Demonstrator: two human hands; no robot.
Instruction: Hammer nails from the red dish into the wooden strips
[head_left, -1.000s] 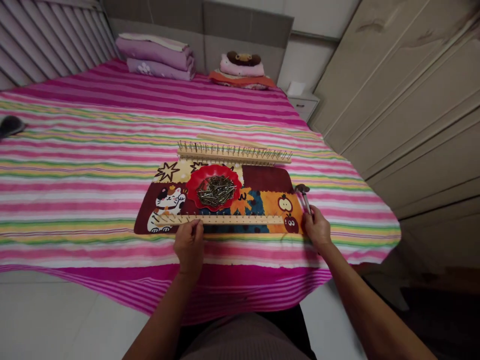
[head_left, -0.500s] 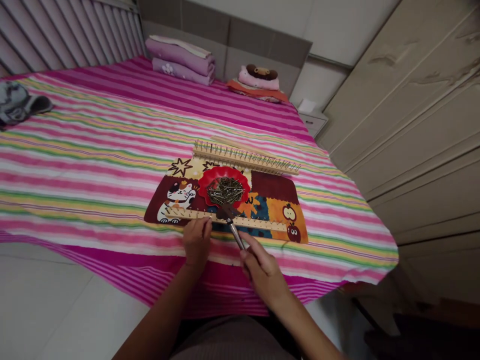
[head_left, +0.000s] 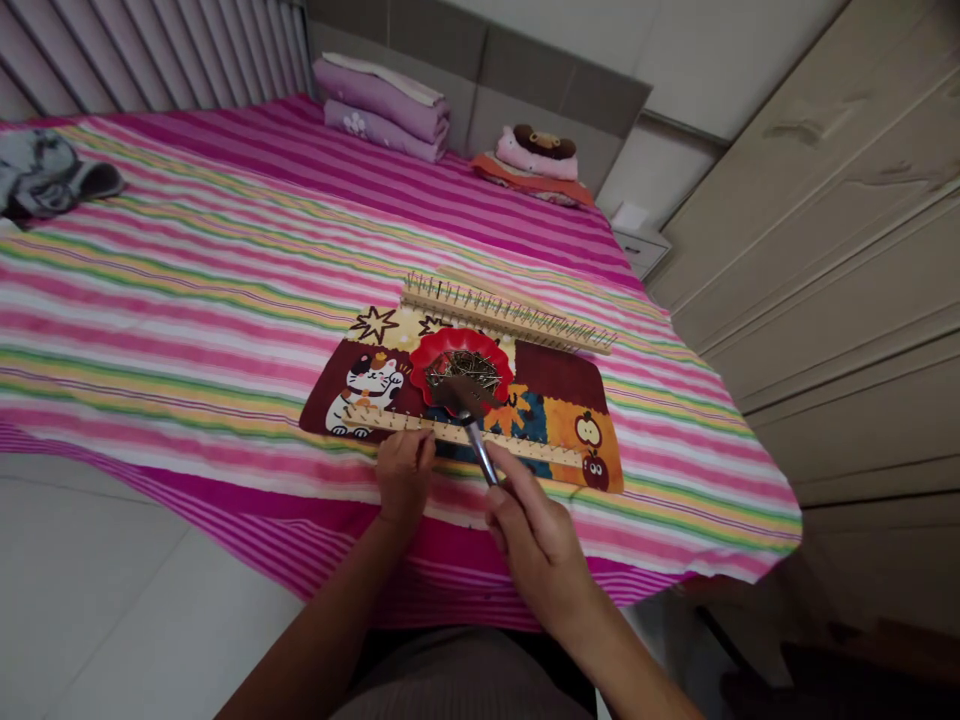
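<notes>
My right hand (head_left: 536, 530) is wrapped round the handle of a hammer (head_left: 480, 452). The blurred brown hammer head is raised in front of the red scalloped bowl (head_left: 421, 362), hiding part of the nails (head_left: 484, 368) heaped in it. With fingertips pinched at the near edge of a thin wooden strip (head_left: 517, 443), my left hand (head_left: 403, 478) is closed; whatever it pinches is too small to make out. Small nails stand in the strip, mostly left of my fingers. It lies across a patterned mat (head_left: 555, 378) with a cat and apples on it.
Behind the bowl lies another wooden strip (head_left: 510, 318) bristling with upright nails. A striped cloth (head_left: 187, 330) covers the bed. Folded purple bedding (head_left: 386, 105) and a pink-and-orange stack (head_left: 536, 165) rest at the far side. Grey fabric (head_left: 52, 175) lies far left; a wardrobe (head_left: 847, 280) stands right.
The hammer head has risen off the strip and now overlaps the bowl. My left hand keeps its pinch at the strip. The whole view has shifted slightly.
</notes>
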